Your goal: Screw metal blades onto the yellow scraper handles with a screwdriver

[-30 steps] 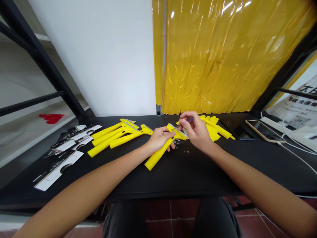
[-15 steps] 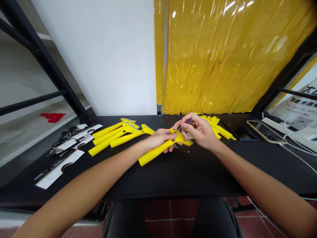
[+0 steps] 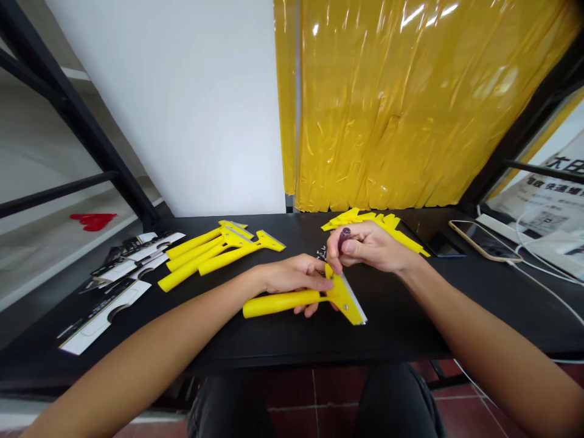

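My left hand (image 3: 292, 275) is closed on a yellow scraper (image 3: 283, 302), its thumb on the wide head. The scraper's handle points left and its metal-edged head lies to the right, with a screw showing near the lower end. In my right hand (image 3: 376, 246) is a screwdriver with a dark purple handle (image 3: 345, 233), held upright over the upper end of the head. My fingers hide most of its shaft and its tip. Several small screws (image 3: 322, 251) lie on the table just behind the hands.
Several yellow scrapers (image 3: 189, 264) with blades lie to the left. Beyond them are printed card sleeves (image 3: 107, 316). More yellow scraper parts (image 3: 392, 228) are piled behind my right hand. A dark tablet-like slab (image 3: 440, 246), a phone (image 3: 483, 240) and white cables (image 3: 542, 274) lie right.
The scraper has turned so its head faces more toward me, and it has come nearer. The screwdriver now stands more upright over the head's upper end. The loose screws show behind the hands.
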{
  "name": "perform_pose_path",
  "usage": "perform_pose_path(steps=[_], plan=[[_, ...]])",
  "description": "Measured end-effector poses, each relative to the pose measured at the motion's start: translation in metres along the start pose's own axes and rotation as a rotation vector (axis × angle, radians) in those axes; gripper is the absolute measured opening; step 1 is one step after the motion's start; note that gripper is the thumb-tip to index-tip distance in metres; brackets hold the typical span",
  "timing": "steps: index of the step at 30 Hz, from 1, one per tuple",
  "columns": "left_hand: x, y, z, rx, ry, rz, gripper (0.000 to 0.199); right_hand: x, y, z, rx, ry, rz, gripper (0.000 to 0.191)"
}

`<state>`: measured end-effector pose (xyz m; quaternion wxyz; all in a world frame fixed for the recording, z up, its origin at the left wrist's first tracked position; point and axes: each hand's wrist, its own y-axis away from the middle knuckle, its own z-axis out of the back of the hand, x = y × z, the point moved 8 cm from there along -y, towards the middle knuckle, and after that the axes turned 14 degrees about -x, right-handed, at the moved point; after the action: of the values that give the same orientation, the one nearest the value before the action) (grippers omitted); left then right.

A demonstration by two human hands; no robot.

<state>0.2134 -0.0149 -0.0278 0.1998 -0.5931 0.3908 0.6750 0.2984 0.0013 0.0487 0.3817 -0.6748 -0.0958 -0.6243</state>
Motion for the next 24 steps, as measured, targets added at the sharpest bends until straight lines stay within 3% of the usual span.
perform_pose_path(steps=[2, 4, 8, 11, 17, 24], plan=[[0.002, -0.002, -0.005, -0.015, 0.022, -0.012, 0.035, 0.003, -0.001, -0.001, -0.014, 0.023, 0.022, 0.026], [0.002, -0.006, -0.004, -0.069, 0.059, -0.059, 0.035, 0.006, -0.004, 0.004, -0.112, 0.014, 0.078, 0.028], [-0.003, -0.016, 0.012, -0.219, 0.139, -0.164, 0.034, 0.003, -0.009, 0.015, -0.334, -0.057, 0.133, 0.026], [-0.006, -0.02, 0.026, -0.324, 0.167, -0.215, 0.036, -0.004, -0.011, 0.015, -0.418, -0.122, 0.109, 0.026], [-0.003, -0.024, 0.035, -0.39, 0.187, -0.23, 0.037, -0.003, -0.011, 0.013, -0.476, -0.233, 0.111, 0.039], [-0.002, -0.026, 0.034, -0.388, 0.176, -0.246, 0.039, -0.002, -0.011, 0.01, -0.492, -0.219, 0.102, 0.049]])
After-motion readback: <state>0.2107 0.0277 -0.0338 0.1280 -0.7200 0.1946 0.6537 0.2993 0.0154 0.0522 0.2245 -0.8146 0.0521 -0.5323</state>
